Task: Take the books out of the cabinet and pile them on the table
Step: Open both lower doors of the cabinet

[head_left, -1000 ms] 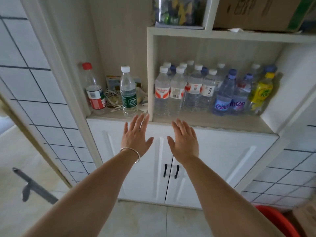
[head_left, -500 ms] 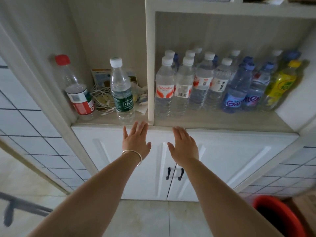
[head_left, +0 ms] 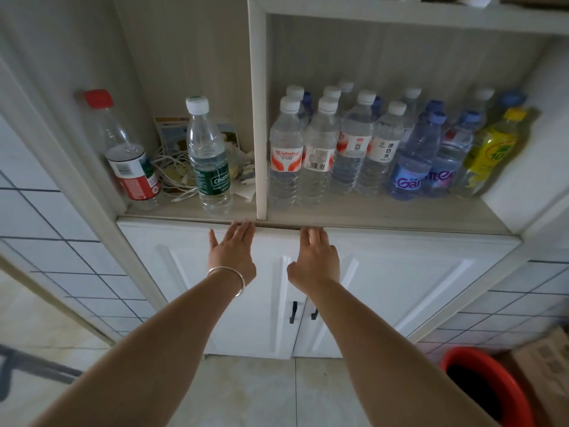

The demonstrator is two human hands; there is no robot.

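Step in hand, as I read it: opening the cabinet (head_left: 400, 282); doors shut, so no books in view, presumably behind them; table not in frame. Both arms reach forward, palms down and toward the door fronts. Left hand (head_left: 231, 257) at 11 o'clock from the handles (head_left: 294, 312); fingers straight, close together, tips at the gap under the shelf (head_left: 369, 220) edge, thumb splayed out; holds nothing; bracelet (head_left: 229, 278) on the wrist. Right hand (head_left: 314, 260) at 1 o'clock from the handles; fingers straight, close together, tips at the same gap; holds nothing. Next move likely calls for hooking fingertips over the door tops, or dropping to the handles, then pulling both doors out. Bottles (head_left: 354, 149) at 12 o'clock on the shelf; bin (head_left: 455, 362) at 4 o'clock, keep clear of door swing.
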